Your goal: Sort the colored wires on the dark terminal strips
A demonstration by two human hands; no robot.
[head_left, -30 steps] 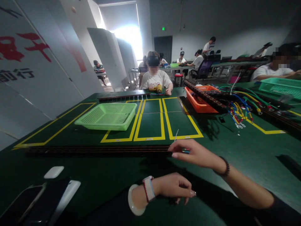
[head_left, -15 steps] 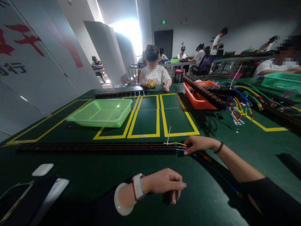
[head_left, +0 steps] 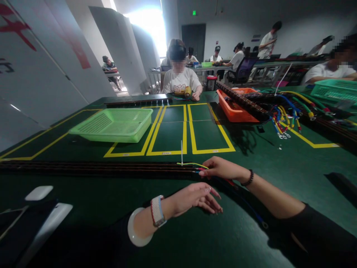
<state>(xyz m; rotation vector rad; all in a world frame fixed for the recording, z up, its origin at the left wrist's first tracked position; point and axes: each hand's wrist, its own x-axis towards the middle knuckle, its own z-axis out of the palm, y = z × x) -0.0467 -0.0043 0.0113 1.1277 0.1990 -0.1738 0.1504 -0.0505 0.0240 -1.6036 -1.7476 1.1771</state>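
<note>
Beyond the left hand [head_left: 191, 199], a panel [head_left: 36, 83] reads "行" [head_left: 6, 66].

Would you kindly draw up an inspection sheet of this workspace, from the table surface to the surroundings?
Surface: green table, marked with yellow outlines.
Job's things: long dark strip along the near side; pale cable tie standing near its right end.
Clutter: light green basket; flat white object and dark flat items, near left.
Hands: right hand appears to pinch coloured wires; left hand open, holding nothing visible.
Cables: coloured wires at the strip's right end; ring-ended wire bundle right of the orange basket.
Surroundings: co-worker seated opposite; other people further back.
</note>
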